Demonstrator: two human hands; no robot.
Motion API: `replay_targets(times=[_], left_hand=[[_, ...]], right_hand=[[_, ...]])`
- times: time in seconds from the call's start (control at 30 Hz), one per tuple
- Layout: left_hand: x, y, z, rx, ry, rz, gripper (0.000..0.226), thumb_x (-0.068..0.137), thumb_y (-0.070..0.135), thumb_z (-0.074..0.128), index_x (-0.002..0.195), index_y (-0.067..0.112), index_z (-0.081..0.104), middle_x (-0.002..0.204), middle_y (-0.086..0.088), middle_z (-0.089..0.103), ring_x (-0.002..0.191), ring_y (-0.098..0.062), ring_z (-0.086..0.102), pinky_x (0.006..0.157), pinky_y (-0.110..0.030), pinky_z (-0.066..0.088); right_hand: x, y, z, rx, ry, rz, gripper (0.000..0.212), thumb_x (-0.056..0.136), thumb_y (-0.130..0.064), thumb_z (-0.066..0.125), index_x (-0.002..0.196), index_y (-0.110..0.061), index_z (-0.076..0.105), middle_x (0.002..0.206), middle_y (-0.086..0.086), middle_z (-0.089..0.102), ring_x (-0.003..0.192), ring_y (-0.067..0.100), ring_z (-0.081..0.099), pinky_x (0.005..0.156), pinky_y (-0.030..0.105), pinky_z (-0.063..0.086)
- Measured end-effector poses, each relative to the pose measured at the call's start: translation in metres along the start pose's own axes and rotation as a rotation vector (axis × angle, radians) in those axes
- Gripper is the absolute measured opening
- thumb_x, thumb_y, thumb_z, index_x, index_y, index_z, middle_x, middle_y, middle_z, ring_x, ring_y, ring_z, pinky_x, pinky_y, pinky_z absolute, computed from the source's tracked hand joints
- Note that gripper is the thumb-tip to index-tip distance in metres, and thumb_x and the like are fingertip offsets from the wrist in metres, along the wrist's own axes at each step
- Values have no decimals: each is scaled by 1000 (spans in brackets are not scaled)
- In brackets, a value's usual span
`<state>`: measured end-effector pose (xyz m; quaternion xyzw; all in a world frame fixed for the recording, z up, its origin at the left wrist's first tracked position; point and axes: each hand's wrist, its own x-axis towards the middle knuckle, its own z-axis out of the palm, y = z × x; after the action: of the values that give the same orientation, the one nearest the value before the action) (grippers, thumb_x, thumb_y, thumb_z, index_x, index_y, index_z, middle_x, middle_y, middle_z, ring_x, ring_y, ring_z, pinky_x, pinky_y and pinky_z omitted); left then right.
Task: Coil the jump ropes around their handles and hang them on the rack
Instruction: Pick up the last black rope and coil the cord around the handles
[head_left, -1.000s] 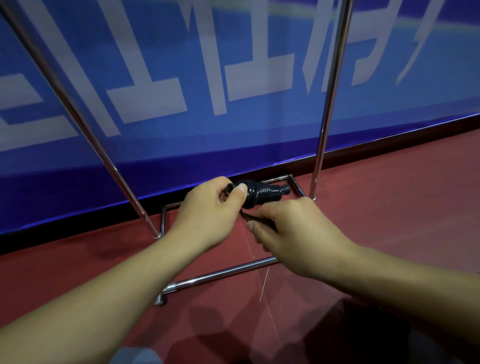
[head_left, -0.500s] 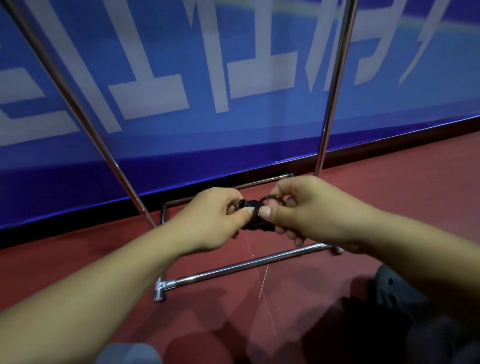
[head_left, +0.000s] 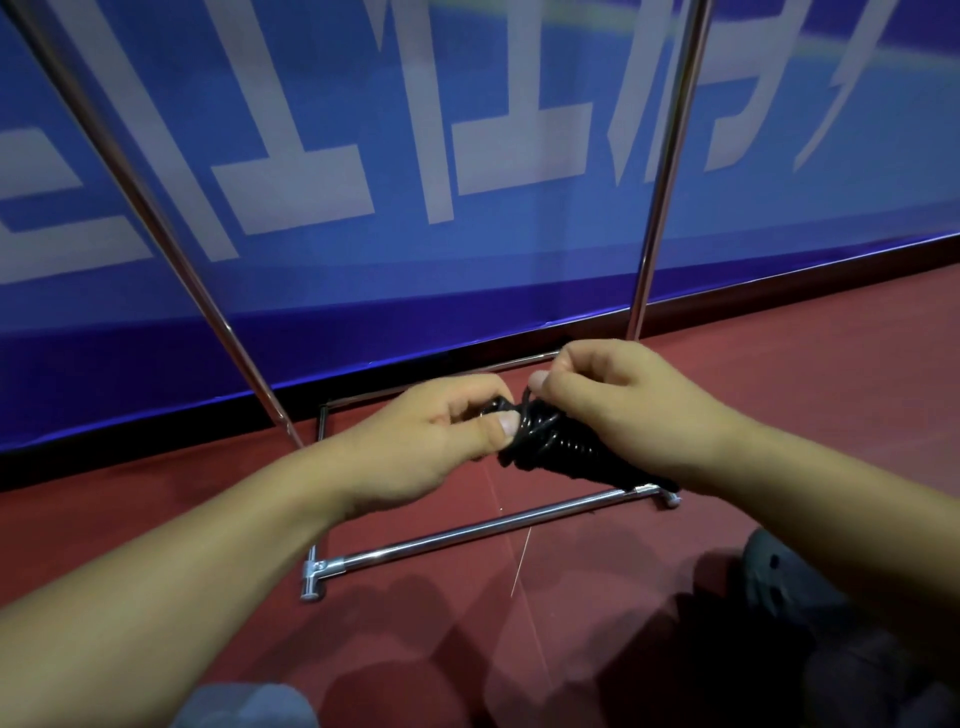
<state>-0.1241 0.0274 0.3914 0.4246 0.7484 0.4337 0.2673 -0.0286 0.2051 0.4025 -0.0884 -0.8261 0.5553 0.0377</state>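
Note:
A black jump rope (head_left: 558, 447) is wound in tight coils around its handles and held in the air between both hands. My left hand (head_left: 441, 436) grips the left end of the bundle, thumb pressed on the coils. My right hand (head_left: 618, 405) pinches a loop of the rope at the top of the bundle; its palm covers the bundle's right end. Behind and below stands the chrome rack (head_left: 660, 171), with two upright poles and a floor frame.
The rack's front floor bar (head_left: 467, 535) lies on the red floor just under my hands. A blue banner wall (head_left: 415, 156) with white lettering stands right behind the rack. A grey shoe (head_left: 784, 577) shows at the lower right, a grey knee (head_left: 244, 706) at the bottom edge.
My right hand moved from under the bundle up to its top and now pinches a rope loop. The bundle turned, its coils now pointing down to the right.

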Motion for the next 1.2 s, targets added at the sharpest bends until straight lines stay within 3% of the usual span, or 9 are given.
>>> replay_targets(times=[0.1, 0.2, 0.3, 0.37, 0.47, 0.73, 0.97, 1.1, 1.2], left_hand=[[0, 3, 4, -240, 64, -34, 22, 86, 27, 58, 95, 9, 65, 89, -5, 61, 84, -14, 58, 80, -29, 50], [2, 11, 11, -539, 173, -55, 12, 89, 28, 63, 89, 16, 62, 88, -7, 63, 82, -17, 63, 78, -32, 57], [7, 15, 18, -794, 335, -97, 42, 93, 43, 50, 115, 8, 58, 107, -13, 69, 94, -21, 64, 85, -37, 54], [11, 18, 28, -853, 351, -153, 64, 91, 55, 46, 130, 6, 59, 123, -17, 67, 106, -26, 62, 94, -42, 48], [15, 28, 44, -953, 330, -202, 71, 90, 62, 42, 133, 9, 60, 130, -16, 66, 126, -35, 58, 103, -51, 46], [25, 40, 49, -869, 387, -171, 69, 99, 61, 29, 125, 6, 63, 121, -18, 70, 111, -31, 67, 103, -57, 45], [27, 39, 54, -805, 497, -107, 71, 84, 62, 52, 128, 6, 53, 121, -21, 67, 114, -36, 65, 104, -56, 48], [27, 38, 47, -760, 533, -64, 30, 93, 45, 62, 99, 17, 55, 90, -11, 67, 81, -30, 63, 78, -42, 52], [27, 36, 40, -719, 528, -48, 26, 96, 41, 59, 106, 18, 55, 84, -9, 65, 71, -27, 58, 67, -38, 49]], right_hand=[[1, 4, 5, 80, 15, -28, 39, 90, -46, 59, 82, -8, 53, 81, 34, 61, 62, 29, 57, 56, 58, 50], [4, 6, 10, 190, 161, -92, 34, 98, -35, 57, 79, -8, 49, 76, 36, 60, 53, 31, 57, 45, 42, 45], [3, 3, 14, 280, 340, -161, 32, 100, -28, 55, 74, -9, 48, 61, 26, 56, 48, 26, 51, 39, 28, 39], [1, 3, 18, 321, 410, -195, 33, 100, -28, 55, 74, -10, 46, 57, 19, 53, 47, 24, 49, 39, 26, 37], [-1, 2, 29, 301, 481, -212, 31, 99, -30, 56, 74, -14, 50, 59, 6, 55, 52, 18, 50, 48, 29, 41], [-2, -3, 32, 217, 547, -242, 27, 99, -35, 56, 76, -22, 54, 62, -1, 58, 54, 20, 55, 50, 34, 47], [5, 3, 30, 32, 629, -226, 25, 98, -33, 57, 76, -22, 59, 82, -2, 59, 75, 11, 57, 67, 21, 43], [1, -5, 27, 217, 467, -199, 29, 100, -27, 57, 79, -8, 62, 64, 7, 60, 56, 14, 56, 53, 27, 46], [0, -13, 17, 460, 322, -83, 26, 99, -23, 58, 81, -5, 60, 51, 1, 51, 42, 12, 46, 42, 23, 37]])
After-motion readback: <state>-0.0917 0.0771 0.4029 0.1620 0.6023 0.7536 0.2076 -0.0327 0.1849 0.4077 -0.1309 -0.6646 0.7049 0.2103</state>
